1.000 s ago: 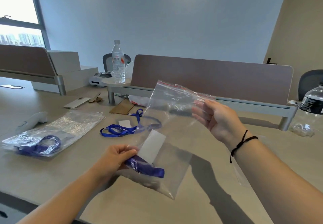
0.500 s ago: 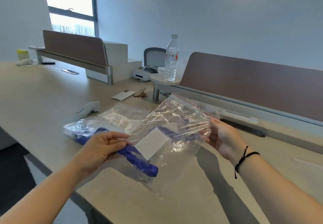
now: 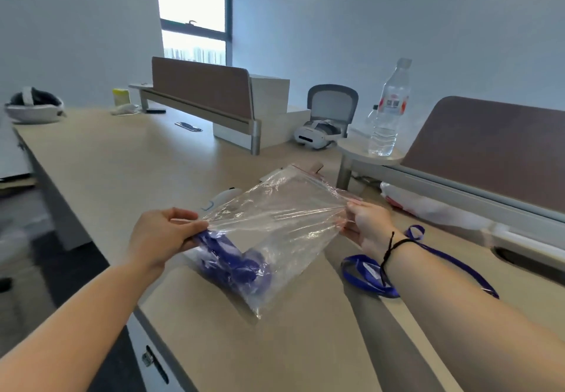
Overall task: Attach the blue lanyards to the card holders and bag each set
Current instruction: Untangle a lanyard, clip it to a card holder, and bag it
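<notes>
Both hands hold one clear plastic bag (image 3: pixel 275 220) above the table (image 3: pixel 122 171): left hand (image 3: pixel 162 235) pinches its left edge, right hand (image 3: pixel 365 226) pinches the right (pulled taut). A bunched blue lanyard (image 3: pixel 235 266) sits inside; another lanyard (image 3: pixel 367 278) lies on the table.
</notes>
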Tool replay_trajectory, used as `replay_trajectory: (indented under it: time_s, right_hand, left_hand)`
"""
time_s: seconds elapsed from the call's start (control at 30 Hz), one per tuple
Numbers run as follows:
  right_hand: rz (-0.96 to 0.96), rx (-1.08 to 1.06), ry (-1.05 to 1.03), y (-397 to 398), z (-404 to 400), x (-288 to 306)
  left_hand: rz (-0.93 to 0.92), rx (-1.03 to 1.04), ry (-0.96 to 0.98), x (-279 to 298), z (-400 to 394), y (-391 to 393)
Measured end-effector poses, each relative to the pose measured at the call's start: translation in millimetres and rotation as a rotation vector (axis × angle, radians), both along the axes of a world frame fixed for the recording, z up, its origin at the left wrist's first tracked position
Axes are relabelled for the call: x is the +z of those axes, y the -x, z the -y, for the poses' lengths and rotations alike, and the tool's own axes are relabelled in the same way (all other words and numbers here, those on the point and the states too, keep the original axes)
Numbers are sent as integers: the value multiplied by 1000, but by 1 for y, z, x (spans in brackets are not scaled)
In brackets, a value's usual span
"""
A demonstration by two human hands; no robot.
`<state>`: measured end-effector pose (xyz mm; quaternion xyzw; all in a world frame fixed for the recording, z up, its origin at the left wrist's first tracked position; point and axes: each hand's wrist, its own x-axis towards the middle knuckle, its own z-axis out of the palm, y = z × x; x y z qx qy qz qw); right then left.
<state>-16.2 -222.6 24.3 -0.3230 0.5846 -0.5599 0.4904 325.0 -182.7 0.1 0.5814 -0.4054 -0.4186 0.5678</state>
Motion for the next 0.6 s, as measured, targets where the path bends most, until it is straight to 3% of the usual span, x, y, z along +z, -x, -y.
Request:
replay_trajectory:
  time_s: [0.1, 0.17, 0.3, 0.4, 0.5, 0.6]
  right_hand:
    - [-38, -10, -29, -15, 22, -13]
    - [-168, -3, -66, -21, 33, -23]
    - [-1017, -28, -48, -24, 26, -27]
    - [-1361, -56, 173, -42, -5, -23]
    - [-1289, 331, 167, -73, -28, -28]
    - [-1191, 590, 110, -100, -40, -44]
  left_hand:
    - [65, 49, -18, -6, 12, -8]
    - [253, 100, 14, -8, 15, -12]
    - [827, 100, 164, 0, 1, -1]
    - [1031, -96, 199, 7, -7, 22]
    - [1261, -355, 106, 1, -5, 39]
    - [1328, -474, -44, -16, -7, 38]
